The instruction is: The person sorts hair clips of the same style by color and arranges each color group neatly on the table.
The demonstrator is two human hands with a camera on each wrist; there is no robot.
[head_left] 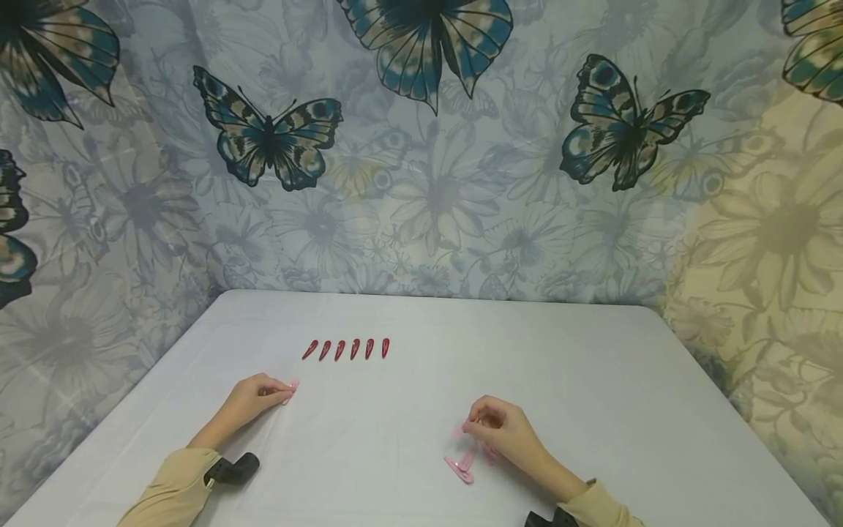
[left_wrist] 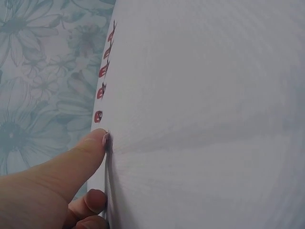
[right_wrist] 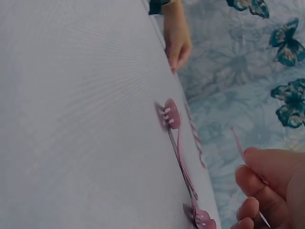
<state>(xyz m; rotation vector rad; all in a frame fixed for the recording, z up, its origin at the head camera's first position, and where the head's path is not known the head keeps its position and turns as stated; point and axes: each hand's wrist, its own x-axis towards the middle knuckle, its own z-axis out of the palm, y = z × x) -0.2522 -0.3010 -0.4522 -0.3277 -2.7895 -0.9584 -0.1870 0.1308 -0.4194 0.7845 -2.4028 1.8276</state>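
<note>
On the white table [head_left: 382, 439], my left hand [head_left: 253, 399] pinches a pink snap hair clip [head_left: 293, 384] between thumb and fingertips, low over the cloth. The thumb hides most of that clip in the left wrist view. My right hand [head_left: 506, 433] is raised a little above the table and pinches another pink hair clip [right_wrist: 238, 142], whose thin edge shows in the right wrist view. Beneath and beside this hand lie several more pink hair clips [head_left: 459, 470], partly covered by it. Beyond the left hand, several red hair clips [head_left: 354, 349] form a neat row.
A butterfly-and-flower patterned cloth [head_left: 435, 219] hangs behind the table and along its sides. The table's far edge runs just past the row of red clips. Each forearm wears a black wrist device [head_left: 232, 469] at the sleeve.
</note>
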